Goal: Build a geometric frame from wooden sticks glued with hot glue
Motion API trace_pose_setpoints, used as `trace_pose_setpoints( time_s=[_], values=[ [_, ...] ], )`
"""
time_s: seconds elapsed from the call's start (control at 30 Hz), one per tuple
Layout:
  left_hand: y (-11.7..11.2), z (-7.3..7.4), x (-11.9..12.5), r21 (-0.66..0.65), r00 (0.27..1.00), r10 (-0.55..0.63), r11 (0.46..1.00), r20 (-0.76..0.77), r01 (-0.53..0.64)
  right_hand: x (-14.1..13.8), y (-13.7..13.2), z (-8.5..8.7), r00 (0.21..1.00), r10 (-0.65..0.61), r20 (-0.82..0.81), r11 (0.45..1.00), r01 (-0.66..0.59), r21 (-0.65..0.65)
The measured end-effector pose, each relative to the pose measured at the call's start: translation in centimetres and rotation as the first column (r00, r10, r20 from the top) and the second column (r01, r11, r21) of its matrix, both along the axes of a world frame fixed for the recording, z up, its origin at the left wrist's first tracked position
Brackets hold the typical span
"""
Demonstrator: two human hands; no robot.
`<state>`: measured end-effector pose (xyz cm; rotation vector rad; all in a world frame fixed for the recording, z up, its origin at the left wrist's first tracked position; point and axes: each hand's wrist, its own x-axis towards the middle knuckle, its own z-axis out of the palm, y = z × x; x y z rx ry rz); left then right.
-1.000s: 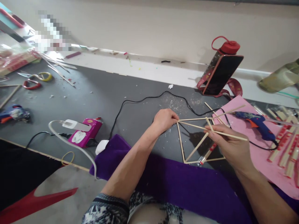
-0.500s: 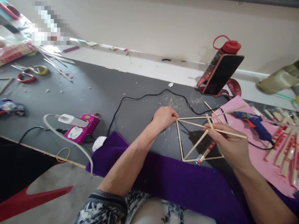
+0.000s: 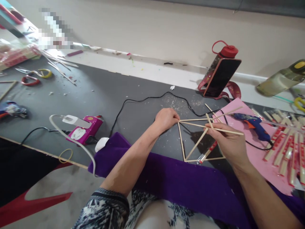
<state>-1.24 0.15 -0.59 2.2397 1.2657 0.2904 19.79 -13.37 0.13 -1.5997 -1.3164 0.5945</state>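
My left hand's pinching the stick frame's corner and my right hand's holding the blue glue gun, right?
No: in the head view your right hand holds wooden sticks; the glue gun lies on the pink sheet. Your left hand does pinch the stick frame's corner.

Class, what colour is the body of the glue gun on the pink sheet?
Dark blue; the glue gun shows best in the head view.

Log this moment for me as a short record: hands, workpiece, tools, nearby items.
Left hand: fingertips pinching the far-left corner of the wooden stick frame
Right hand: fingers gripping the frame where sticks meet
Tool: blue glue gun lying on pink sheet, nozzle pointing left
Supplies: packaged sticks at right
Behind: phone leaning on red-capped bottle
Left side: magenta power socket block; scissors farther off
Near edge: purple cloth
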Motion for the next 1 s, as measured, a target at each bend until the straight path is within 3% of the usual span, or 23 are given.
trace_pose_setpoints(
  time_s=[0.53,0.73,1.0],
  values=[
    [-0.1,-0.25,-0.03,-0.004,0.998,0.014,1.0,0.06,-0.014,-0.18,-0.1,-0.34,0.994,-0.033,-0.106,0.999,0.035,0.019],
    [-0.14,0.34,-0.41,-0.113,0.986,0.069,0.992,0.155,-0.051,-0.16,-0.24,-0.4,0.99,-0.04,-0.138,0.999,0.045,0.031],
    [-0.29,0.58,-0.45,-0.062,0.993,0.026,0.998,0.114,-0.019,-0.24,-0.38,-0.28,0.977,-0.052,-0.207,0.997,0.063,0.045]
  ],
)
